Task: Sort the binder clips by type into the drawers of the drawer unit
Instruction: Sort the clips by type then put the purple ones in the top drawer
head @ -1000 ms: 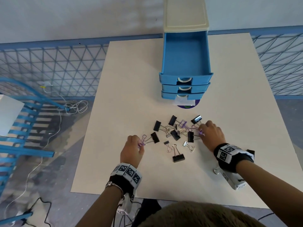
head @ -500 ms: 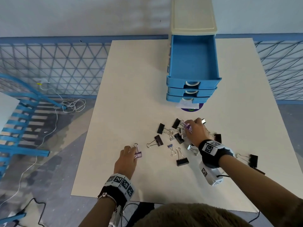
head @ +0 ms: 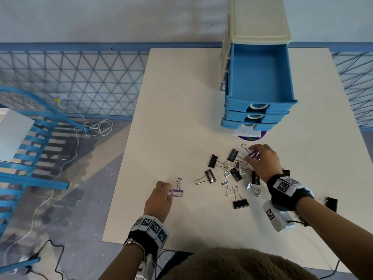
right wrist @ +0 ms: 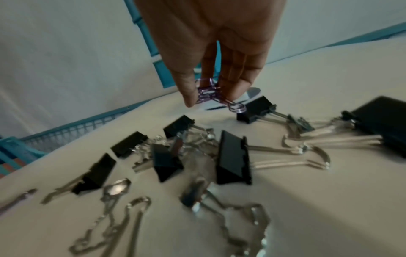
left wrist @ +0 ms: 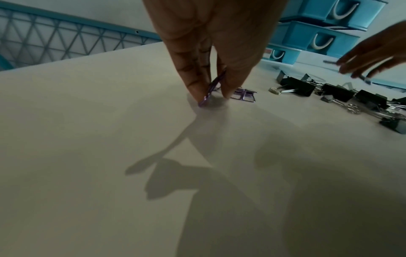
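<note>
Lifted since a moment ago: purple clips (right wrist: 209, 94) pinched in the right hand (head: 262, 162), now raised off the pile. Still pinching a purple clip (left wrist: 212, 90) on edge against the desk (head: 171, 118): left hand (head: 159, 199), with another purple clip (head: 177, 191) lying flat just beside the fingertips. Black clips (head: 240, 204) and small silver ones scattered between the hands. Beyond them, drawer unit (head: 258, 23) with top drawer (head: 260, 77) pulled out, nothing visible inside. Probably the gathering-purple step; next, likely carrying both handfuls over and releasing above the open drawer without snagging wire handles.
</note>
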A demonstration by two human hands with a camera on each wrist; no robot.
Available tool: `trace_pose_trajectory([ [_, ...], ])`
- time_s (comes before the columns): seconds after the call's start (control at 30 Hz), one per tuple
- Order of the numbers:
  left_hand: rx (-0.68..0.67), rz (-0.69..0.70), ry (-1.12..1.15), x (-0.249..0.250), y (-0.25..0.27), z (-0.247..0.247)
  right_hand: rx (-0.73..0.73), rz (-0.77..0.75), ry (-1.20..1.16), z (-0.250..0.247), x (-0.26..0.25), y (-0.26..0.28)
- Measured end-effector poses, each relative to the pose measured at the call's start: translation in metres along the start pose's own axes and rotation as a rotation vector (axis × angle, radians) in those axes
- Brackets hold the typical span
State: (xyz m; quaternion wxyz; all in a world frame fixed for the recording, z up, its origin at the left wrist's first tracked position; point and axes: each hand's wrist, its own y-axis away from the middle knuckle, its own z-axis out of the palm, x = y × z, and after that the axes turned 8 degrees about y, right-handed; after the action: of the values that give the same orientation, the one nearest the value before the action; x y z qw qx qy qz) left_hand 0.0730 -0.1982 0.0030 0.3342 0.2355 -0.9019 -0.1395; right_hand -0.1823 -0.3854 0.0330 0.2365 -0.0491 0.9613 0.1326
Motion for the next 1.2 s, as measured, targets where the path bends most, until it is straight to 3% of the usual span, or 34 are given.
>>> trace_pose_trajectory([
  [0.1, -0.029, 0.014, 0.005, -0.006, -0.002, -0.002, -0.006, -0.111, -0.054, 0.0, -0.026, 0.017],
  [0.27, -0.047, 0.019, 0.032, -0.016, -0.005, -0.011, -0.222, -0.334, 0.011, 0.044, -0.078, 0.039],
  [0.43, -0.039, 0.211, -0.106, -0.013, -0.001, -0.015, -0.344, -0.329, 0.072, 0.088, -0.127, 0.045],
  [0.5, -0.087, 0.368, -0.211, -0.012, 0.004, -0.011, -0.361, -0.288, 0.03, 0.1, -0.137, 0.042],
  [0.57, -0.162, 0.434, -0.384, -0.017, 0.009, -0.004, -0.379, -0.23, -0.012, 0.107, -0.142, 0.039],
  [0.7, -0.206, 0.52, -0.504, -0.029, 0.009, -0.003, -0.393, -0.254, -0.075, 0.113, -0.139, 0.039],
  [0.97, -0.121, 0.475, -0.561, -0.031, -0.023, -0.027, -0.346, -0.345, -0.095, 0.109, -0.134, 0.056],
  [1.2, -0.084, 0.475, -0.537, -0.018, -0.041, -0.032, -0.179, -0.379, -0.005, 0.086, -0.106, 0.065],
])
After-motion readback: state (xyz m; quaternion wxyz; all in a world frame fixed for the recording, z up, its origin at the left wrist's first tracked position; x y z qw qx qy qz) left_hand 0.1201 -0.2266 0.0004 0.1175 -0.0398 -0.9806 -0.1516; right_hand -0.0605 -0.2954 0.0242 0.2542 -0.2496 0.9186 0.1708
